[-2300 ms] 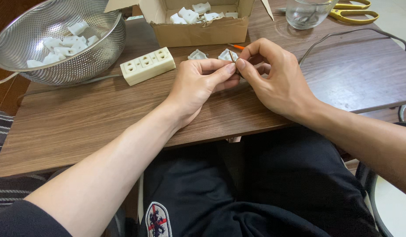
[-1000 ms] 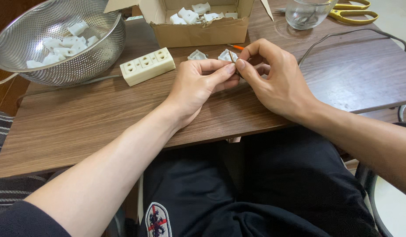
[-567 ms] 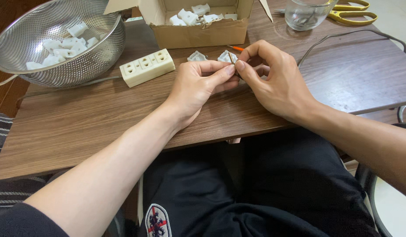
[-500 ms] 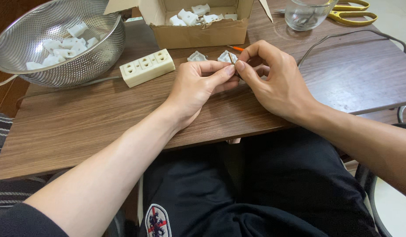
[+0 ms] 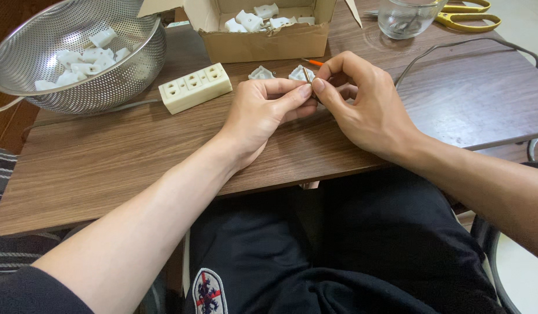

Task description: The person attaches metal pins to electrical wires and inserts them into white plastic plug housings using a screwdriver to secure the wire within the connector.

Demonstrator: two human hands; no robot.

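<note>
My left hand (image 5: 263, 110) and my right hand (image 5: 362, 104) meet fingertip to fingertip over the wooden table (image 5: 135, 151). Together they pinch a small metal prong piece (image 5: 307, 75) that sticks up between thumbs and forefingers; most of it is hidden by the fingers. Just behind the fingers lie two small white plastic plug parts (image 5: 261, 72) on the table. An orange-tipped tool (image 5: 311, 61) pokes out behind my right hand.
A cream power strip (image 5: 195, 88) lies left of my hands. A metal colander (image 5: 77, 52) holds several white parts at far left. A cardboard box (image 5: 263, 26) with more white parts stands behind. A glass (image 5: 405, 17), yellow scissors (image 5: 469, 14) and a grey cable (image 5: 455, 46) are at right.
Nothing has visibly moved; both hands stay pinched together on the small piece in the same spot.
</note>
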